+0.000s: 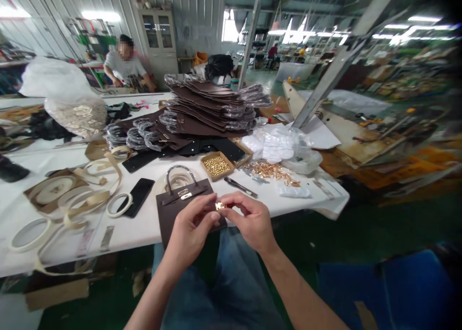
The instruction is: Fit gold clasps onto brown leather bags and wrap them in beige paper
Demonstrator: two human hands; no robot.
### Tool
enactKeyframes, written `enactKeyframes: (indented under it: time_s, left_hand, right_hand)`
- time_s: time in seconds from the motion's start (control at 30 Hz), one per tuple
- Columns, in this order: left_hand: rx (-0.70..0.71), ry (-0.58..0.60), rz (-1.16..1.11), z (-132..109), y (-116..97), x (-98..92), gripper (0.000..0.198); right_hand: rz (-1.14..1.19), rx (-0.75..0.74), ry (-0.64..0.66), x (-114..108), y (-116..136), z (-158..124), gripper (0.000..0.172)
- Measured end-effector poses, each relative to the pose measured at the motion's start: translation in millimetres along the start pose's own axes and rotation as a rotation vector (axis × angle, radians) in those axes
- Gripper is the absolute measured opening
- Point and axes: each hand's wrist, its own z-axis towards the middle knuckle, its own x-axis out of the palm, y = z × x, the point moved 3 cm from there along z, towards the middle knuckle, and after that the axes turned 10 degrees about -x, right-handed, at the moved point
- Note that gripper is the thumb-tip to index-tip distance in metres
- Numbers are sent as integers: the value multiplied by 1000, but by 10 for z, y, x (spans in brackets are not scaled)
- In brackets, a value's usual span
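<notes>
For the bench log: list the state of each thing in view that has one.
left hand, pinching the gold fitting.
right hand, pinching the same fitting from the other side.
brown handbag, lying flat at the table edge, flap down.
phone, lying flat, dark.
cardboard box, open, filled with gold pieces.
loose gold pieces, scattered on the table.
brown panels, stacked.

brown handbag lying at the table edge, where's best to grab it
Likely the arched handle, from above at the far end: the brown handbag lies flat, its handle loops clear, and the left hand and right hand pinch a gold fitting over its near end.
</notes>
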Motion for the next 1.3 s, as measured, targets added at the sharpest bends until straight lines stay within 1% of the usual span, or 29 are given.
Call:
enactKeyframes:
  time_s: [0.07, 0.13, 0.23, 0.3, 0.4, 0.57, 0.63, 0.7, 0.8, 0.93, 1.03, 1.17, 1.3]
  left_hand:
    - [-14, -12, -59, -40, 24, -33, 41]
    - [4, -38, -40, -97, 20, -98, 38]
    - [31, -80, 9, -186, 10, -188, 21]
    - [37, -104, 38, -237, 11, -213, 16]
    - [23, -121, 53, -303, 22, -178, 19]
    - [11, -161, -30, -420, 76, -54, 21]
    - [18, -170, -34, -461, 104, -34, 22]
    - [42, -177, 14, -488, 113, -40, 21]
    - [70, -176, 94, -498, 107, -67, 18]
    - [64, -178, 75, -504, 117, -75, 19]
    - [64, -200, 68, -525, 134, -59, 18]
    - [61, -219, 60, -544, 158, -46, 18]
    - [49, -211, 44, -544, 204, -45, 18]
  right_hand:
    - [82, 22, -8, 115, 31, -47, 15]
    - [122, 25, -4, 165, 73, -71, 14]
    - [77, -8, 78, 174, 171, -83, 12]
    - [22, -31, 142, 164, 238, -92, 12]
    - [-21, -56, 166, 151, 305, -118, 12]
    - [-49, -46, 95, 164, 353, -184, 6]
    - [-93, -87, 99, 171, 402, -205, 3]
    - [-149, -157, 129, 175, 464, -222, 5]
    - [-230, -286, 183, 180, 532, -255, 13]
    - [-316, -429, 212, 193, 519, -325, 25]
    - [-381, -471, 248, 207, 463, -378, 29]
    - [-442, -492, 302, 229, 410, -433, 31]
    - [-450, -497, 306, 232, 412, -449, 28]
